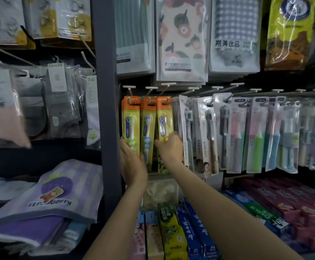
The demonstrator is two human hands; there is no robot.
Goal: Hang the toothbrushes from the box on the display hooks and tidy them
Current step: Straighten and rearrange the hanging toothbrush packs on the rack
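Three orange-and-yellow children's toothbrush packs hang side by side on display hooks: a green one (130, 124), a blue one (148, 126) and an orange one (164, 119). My left hand (132, 162) grips the lower part of the green pack, thumb on its front. My right hand (169, 147) holds the bottom of the orange pack, fingers curled round its right edge. The blue pack hangs free between my hands.
Adult toothbrush packs (237, 132) fill the hooks to the right. Toothpaste boxes (190, 231) lie on the shelf below. A grey upright post (107, 109) stands just left of the packs, with socks (59, 102) and towels (55, 194) beyond it.
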